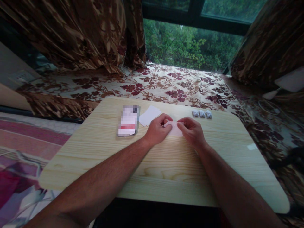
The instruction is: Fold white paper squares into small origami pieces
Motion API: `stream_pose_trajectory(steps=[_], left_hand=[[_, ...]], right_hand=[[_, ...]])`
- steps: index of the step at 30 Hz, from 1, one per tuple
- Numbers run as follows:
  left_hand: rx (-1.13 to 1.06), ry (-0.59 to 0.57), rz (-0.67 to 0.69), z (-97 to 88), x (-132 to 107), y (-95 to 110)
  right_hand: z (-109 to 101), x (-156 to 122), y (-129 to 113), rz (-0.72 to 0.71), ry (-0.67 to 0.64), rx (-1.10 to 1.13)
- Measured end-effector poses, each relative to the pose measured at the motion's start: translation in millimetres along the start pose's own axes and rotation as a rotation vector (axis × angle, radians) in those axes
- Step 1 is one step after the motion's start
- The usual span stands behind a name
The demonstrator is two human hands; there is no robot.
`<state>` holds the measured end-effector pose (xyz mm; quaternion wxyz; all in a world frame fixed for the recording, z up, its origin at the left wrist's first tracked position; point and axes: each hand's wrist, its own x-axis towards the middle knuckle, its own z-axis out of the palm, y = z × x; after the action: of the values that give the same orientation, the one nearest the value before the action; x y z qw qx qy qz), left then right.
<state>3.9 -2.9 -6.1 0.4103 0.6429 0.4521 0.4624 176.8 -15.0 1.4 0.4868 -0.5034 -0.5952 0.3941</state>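
Note:
A small piece of white paper is held between my two hands above the middle of the table. My left hand pinches its left edge between thumb and fingers. On the opposite edge, my right hand has its thumb and fingers closed. Just beyond my left hand lie several loose white paper sheets, slightly fanned. Three small folded white paper shapes stand in a row past my right hand.
The pale wooden table has rounded corners. A blurred-out, phone-like object lies at its left. A whitish patch marks the right side. Behind is a flower-patterned cloth ledge below a window, with curtains beside it.

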Motion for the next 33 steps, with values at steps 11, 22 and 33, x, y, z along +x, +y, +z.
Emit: stream_pose_trajectory(steps=[11,22,33], left_hand=[[-0.005,0.089,0.01,1.0,2,-1],[0.033,0.103,0.01,0.7,1,-1],[0.151,0.119,0.068,0.6,-3,6]], right_hand=[[1,0,8,-0.096,0.058,-0.188],[1,0,5,-0.108,0.105,-0.176],[1,0,-3,0.045,0.013,0.142]])
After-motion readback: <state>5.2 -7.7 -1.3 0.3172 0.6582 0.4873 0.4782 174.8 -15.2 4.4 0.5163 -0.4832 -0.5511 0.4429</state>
